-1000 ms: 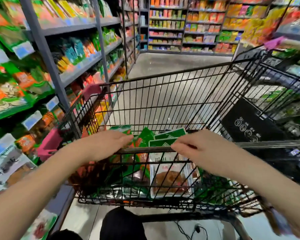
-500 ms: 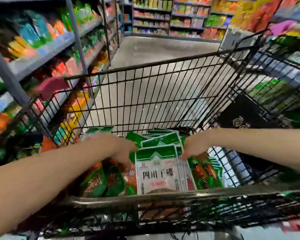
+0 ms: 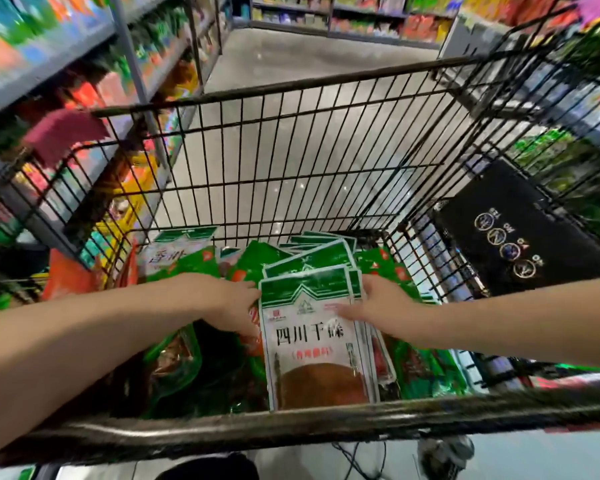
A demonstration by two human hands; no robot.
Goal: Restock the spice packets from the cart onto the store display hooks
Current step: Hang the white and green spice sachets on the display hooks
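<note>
A stack of white spice packets (image 3: 312, 344) with green tops and brown powder stands upright at the near end of the black wire cart (image 3: 291, 143). My left hand (image 3: 232, 306) grips the stack's left edge, its fingers behind the packets. My right hand (image 3: 374, 303) holds the right edge, thumb lying across the front of the top packet. Green packets (image 3: 184, 261) and other bags lie around the stack in the cart.
Shelves of coloured goods (image 3: 84, 81) run along the left, close to the cart. A black box (image 3: 513, 237) leans outside the cart's right wall. More racks stand on the right. The grey aisle floor (image 3: 309, 60) stretches ahead.
Both hands left the cart's handle bar, reached down into the basket and closed on the white packet stack. The view tilted down over the cart.
</note>
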